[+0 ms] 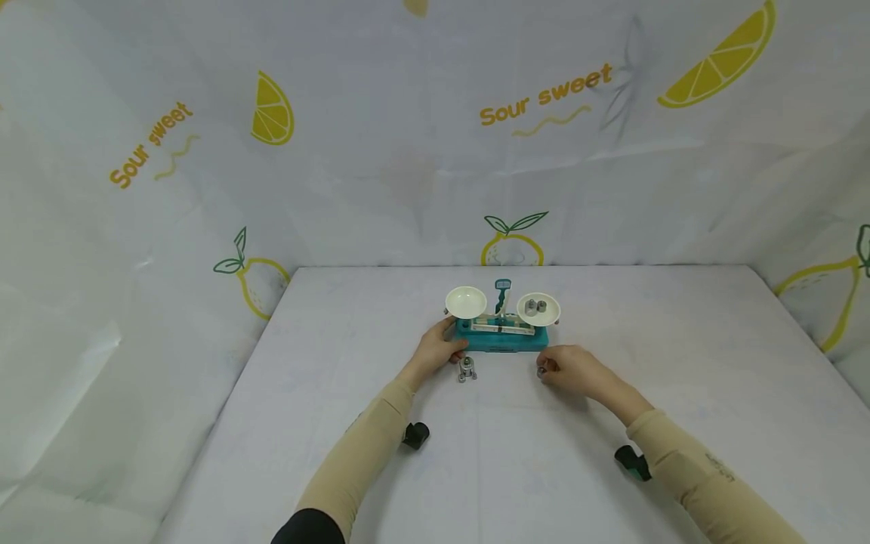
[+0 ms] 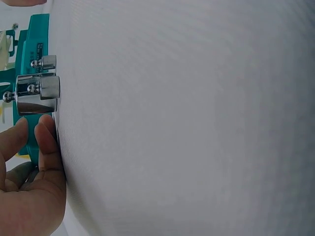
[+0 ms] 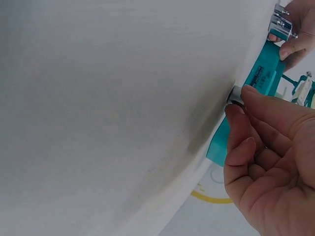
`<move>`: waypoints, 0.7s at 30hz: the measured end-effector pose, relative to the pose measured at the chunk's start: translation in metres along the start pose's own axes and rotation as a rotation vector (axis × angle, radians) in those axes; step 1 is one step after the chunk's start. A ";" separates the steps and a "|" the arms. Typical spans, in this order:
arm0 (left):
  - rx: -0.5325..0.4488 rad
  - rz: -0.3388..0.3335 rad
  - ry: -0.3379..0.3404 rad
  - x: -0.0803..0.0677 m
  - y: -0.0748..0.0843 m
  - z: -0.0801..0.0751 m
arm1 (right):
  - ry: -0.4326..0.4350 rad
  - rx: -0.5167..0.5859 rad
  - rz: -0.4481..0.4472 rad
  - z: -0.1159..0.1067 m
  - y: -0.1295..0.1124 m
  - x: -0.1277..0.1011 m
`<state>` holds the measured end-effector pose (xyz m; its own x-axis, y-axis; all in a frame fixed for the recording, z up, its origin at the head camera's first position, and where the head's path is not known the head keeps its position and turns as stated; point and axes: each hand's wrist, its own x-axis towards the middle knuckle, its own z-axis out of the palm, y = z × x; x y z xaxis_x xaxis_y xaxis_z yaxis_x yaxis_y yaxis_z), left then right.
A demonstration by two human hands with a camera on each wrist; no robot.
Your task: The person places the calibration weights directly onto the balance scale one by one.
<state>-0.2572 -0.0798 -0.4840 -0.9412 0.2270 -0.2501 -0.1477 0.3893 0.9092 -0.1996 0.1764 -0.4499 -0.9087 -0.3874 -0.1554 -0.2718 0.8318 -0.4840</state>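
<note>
A small teal balance scale [image 1: 501,336] stands near the middle of a white worktop [image 1: 680,393], its two cream pans level. The left pan [image 1: 465,301] is bare; the right pan [image 1: 539,308] carries two small metal weights [image 1: 536,306].

The person's left hand [image 1: 438,349] rests against the left end of the scale's base, fingers curled round its edge, seemingly to keep it steady. Just in front of that hand, a cluster of shiny metal weights [image 1: 466,369] stands upright on the worktop, close to the fingertips [image 2: 47,135] but not held.

The right hand [image 1: 569,369] lies on the worktop in front of the scale's right end. Its grip is narrow: thumb and forefinger pinch one small weight [image 3: 236,96] at the fingertips, though the view is too tight to tell whether it is lifted clear of the worktop.
</note>
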 end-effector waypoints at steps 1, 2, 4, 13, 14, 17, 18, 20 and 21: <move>-0.003 0.001 0.000 0.000 0.000 0.000 | -0.002 -0.001 0.003 0.000 0.000 0.000; -0.002 0.001 -0.001 0.000 0.000 0.000 | -0.005 -0.003 0.003 0.001 0.000 0.000; -0.004 0.004 -0.002 0.000 0.000 0.000 | -0.010 -0.007 0.003 0.002 -0.001 0.000; -0.005 0.011 -0.006 0.001 -0.001 0.000 | 0.017 -0.023 -0.008 -0.006 -0.007 -0.003; -0.008 0.010 -0.006 0.001 -0.001 0.000 | 0.029 -0.022 -0.017 -0.009 -0.008 -0.004; -0.016 0.007 -0.005 0.001 -0.001 0.000 | 0.075 -0.019 -0.048 -0.017 -0.012 -0.008; -0.019 0.005 -0.005 0.002 -0.002 0.000 | 0.092 -0.020 -0.061 -0.020 -0.014 -0.009; -0.020 0.005 -0.007 0.002 -0.002 0.000 | 0.126 -0.022 -0.082 -0.026 -0.016 -0.011; -0.018 0.005 -0.007 0.002 -0.002 0.000 | 0.145 -0.023 -0.095 -0.028 -0.017 -0.012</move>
<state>-0.2585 -0.0800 -0.4864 -0.9397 0.2356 -0.2479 -0.1485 0.3721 0.9163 -0.1932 0.1782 -0.4154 -0.9144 -0.4044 0.0165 -0.3640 0.8038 -0.4705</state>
